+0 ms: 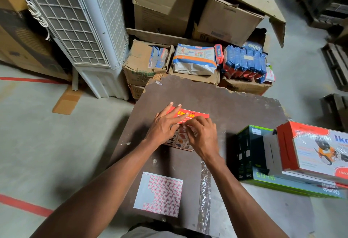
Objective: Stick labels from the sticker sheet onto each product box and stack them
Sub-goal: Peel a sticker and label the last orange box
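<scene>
Head view, sole camera; I list what I find.

1. Product box [188, 117], red, flat on the dark board [235, 109], near its middle. It lies face up so the printed top takes a label.

2. My left hand [163, 124]: fingers straight and spread, pressing flat on the box's left half. I judge it is there to pin the box so it does not slide under the other hand's work.

3. My right hand [202, 136]: fingers curled in over the box's near edge, tips drawn together as if pinching or pressing down a small label. The label itself is hidden beneath them, so I cannot tell whether it is stuck or only held.

4. Sticker sheet [160, 194], flat on the board near my body, well apart from the box. Its upper left area is bare backing, the rest filled with red-bordered labels. Kept close, I judge, for a short reach between boxes.

5. Stack of boxes [293, 164] at my right, off the board's edge: a red-and-white box on top, green-and-black ones below. I cannot tell whether these are labelled or waiting.

6. Surroundings: white cooler unit [79, 26] at far left, brown cartons [188, 8] behind, wrapped packs [194, 58] on low cartons just past the board.

Judgement: labelling of this box is under way; stacking it comes next.
</scene>
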Motion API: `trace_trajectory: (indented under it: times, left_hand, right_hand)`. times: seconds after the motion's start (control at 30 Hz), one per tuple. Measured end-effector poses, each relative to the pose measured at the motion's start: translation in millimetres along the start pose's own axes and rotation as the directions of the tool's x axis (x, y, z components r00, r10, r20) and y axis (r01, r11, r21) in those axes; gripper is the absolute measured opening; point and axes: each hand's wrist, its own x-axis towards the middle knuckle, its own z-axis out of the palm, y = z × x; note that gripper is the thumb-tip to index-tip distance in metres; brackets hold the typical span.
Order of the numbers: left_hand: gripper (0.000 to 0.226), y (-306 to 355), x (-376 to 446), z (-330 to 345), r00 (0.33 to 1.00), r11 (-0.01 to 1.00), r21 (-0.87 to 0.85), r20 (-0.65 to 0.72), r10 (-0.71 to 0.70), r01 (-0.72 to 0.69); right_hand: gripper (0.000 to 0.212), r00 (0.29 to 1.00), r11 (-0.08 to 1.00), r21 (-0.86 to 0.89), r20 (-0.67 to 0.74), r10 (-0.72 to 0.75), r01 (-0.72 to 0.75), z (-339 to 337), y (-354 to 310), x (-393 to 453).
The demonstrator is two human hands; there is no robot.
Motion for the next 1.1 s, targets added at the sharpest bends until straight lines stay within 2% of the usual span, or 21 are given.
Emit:
trace_trajectory:
  times: [0.3, 0.47, 0.63, 0.87, 1.1]
  left_hand:
    - [0.064, 3.6, -3.9, -0.6, 1.000, 1.000, 0.010, 0.008, -0.006, 0.006]
    - [0.062, 5.0, -1.9, -3.5, 1.000, 1.000, 0.007, 0.022, -0.006, 0.006]
    - [0.069, 2.2, -4.8, -0.9, 1.000, 1.000, 0.020, 0.010, -0.004, 0.004]
    - [0.063, 1.8, -6.3, -0.7, 1.000, 1.000, 0.008, 0.020, -0.008, 0.008]
    - [0.059, -0.3, -3.8, -2.6, 0.999, 1.000, 0.009, 0.042, -0.020, 0.020]
  right_hand:
    - [0.019, 0.999, 0.986, -0.161, -0.007, -0.047, 0.045, 4.3, 0.4, 1.1]
    - [0.021, 0.998, 0.981, -0.185, -0.002, -0.059, 0.057, 0.3, -2.6, 0.6]
    - [0.031, 1.000, 0.980, -0.195, 0.007, -0.029, 0.030, 1.4, -4.5, 3.2]
    - [0.019, 0.997, 0.977, -0.199, -0.020, -0.079, 0.074, 2.7, 5.5, -1.5]
    - [0.016, 0.999, 0.987, -0.163, -0.031, -0.004, -0.001, -3.8, 5.4, 3.0]
